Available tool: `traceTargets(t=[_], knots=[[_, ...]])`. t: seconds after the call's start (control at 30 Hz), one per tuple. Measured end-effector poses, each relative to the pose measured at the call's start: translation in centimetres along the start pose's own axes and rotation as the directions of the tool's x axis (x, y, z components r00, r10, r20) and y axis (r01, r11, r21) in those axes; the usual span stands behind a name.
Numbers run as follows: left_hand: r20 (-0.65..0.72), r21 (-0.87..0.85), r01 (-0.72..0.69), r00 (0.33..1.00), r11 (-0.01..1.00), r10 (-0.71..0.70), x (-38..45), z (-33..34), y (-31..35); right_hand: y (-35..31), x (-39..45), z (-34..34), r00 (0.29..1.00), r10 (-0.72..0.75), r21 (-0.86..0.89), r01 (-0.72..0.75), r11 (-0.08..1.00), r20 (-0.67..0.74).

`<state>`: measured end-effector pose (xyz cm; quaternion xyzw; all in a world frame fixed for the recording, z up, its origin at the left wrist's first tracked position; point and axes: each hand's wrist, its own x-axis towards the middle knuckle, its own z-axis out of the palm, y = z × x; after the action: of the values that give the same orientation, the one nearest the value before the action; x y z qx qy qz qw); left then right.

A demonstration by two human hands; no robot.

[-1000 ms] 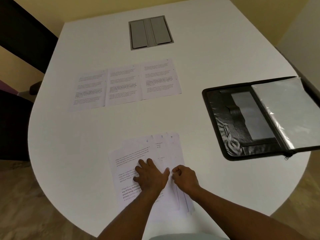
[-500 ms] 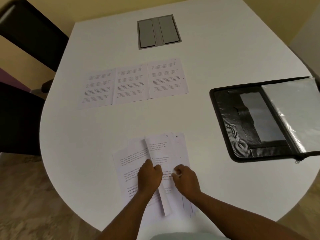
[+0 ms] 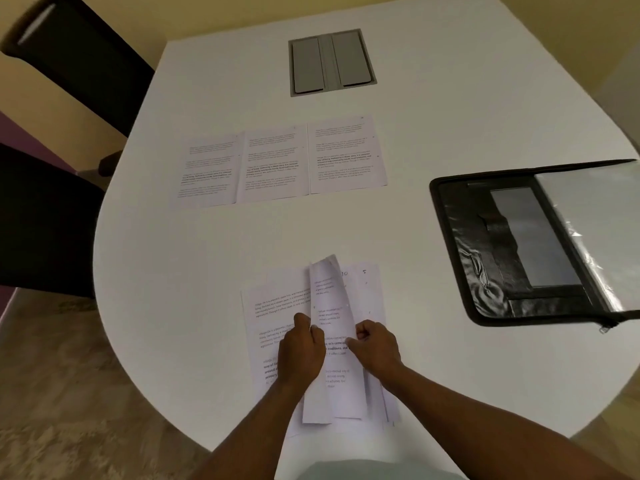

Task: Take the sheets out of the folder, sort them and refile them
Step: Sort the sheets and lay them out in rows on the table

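- Head view: the left hand (image 3: 300, 351) pinches a curled sheet (image 3: 330, 327) lifted off the loose stack (image 3: 273, 317) by the table's (image 3: 207, 258) near edge.
- The right hand (image 3: 375, 348), fingers curled, grips the sheet's right side.
- Three sorted sheets (image 3: 277, 164) lie in a row mid-table.
- The open folder (image 3: 485, 244) lies at the right edge.

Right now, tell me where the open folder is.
In the head view the folder lies open at the table's right edge, to the right of the three sheets laid in a row.
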<state>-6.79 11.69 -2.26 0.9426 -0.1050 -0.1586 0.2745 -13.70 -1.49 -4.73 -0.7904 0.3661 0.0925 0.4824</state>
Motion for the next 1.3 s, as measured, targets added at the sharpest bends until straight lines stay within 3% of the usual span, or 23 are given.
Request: traceTargets(t=[0.17, 0.27, 0.43, 0.53, 0.6, 0.67, 0.8, 0.97, 1.13, 1.3], knots=[[0.064, -0.059, -0.018, 0.998, 0.998, 0.021, -0.4, -0.5, 0.1, -1.3, -1.1, 0.2, 0.968, -0.216, 0.025, 0.214, 0.976, 0.127], [0.096, -0.095, -0.103, 0.989, 0.99, 0.112, -0.4, -0.6, -0.6, -1.8, -2.2, 0.4, 0.945, -0.218, 0.11, 0.197, 0.974, 0.242], [0.108, -0.189, -0.01, 0.994, 0.982, 0.031, -0.1, -0.8, -0.1, -1.2, -2.1, 0.8, 0.921, -0.219, 0.007, 0.229, 0.973, 0.323], [0.105, -0.125, 0.028, 0.994, 0.992, -0.015, 0.0, -0.6, 0.0, -0.3, -2.1, 0.8, 0.961, -0.229, -0.048, 0.239, 0.97, 0.158], [0.089, -0.1, 0.032, 0.996, 0.994, -0.023, -0.1, -0.6, -0.1, 0.3, -2.1, 0.7, 0.986, -0.167, -0.109, 0.164, 0.98, -0.019], [0.083, -0.103, 0.032, 0.996, 0.994, -0.024, -0.2, -0.6, 0.1, 0.6, -2.2, 0.5, 0.991, -0.093, -0.162, 0.077, 0.984, -0.095], [0.057, -0.107, 0.016, 0.998, 0.994, -0.01, -0.2, -0.5, 0.0, 0.6, -1.8, 0.2, 0.994, -0.078, -0.153, 0.065, 0.986, -0.081], [0.059, -0.098, 0.013, 0.998, 0.995, -0.007, -0.2, -0.4, -0.2, -0.1, -0.5, -0.2, 0.995, 0.057, -0.013, -0.058, 0.998, -0.086], [0.038, -0.121, 0.033, 0.999, 0.992, -0.029, -0.3, -0.9, 0.3, -1.1, -1.1, -0.9, 0.987, -0.058, 0.025, 0.063, 0.998, -0.147], [0.008, -0.099, -0.019, 1.0, 0.995, 0.02, -0.4, -0.9, 0.0, -1.7, -2.3, -0.2, 0.978, -0.205, 0.031, 0.206, 0.978, -0.033]])
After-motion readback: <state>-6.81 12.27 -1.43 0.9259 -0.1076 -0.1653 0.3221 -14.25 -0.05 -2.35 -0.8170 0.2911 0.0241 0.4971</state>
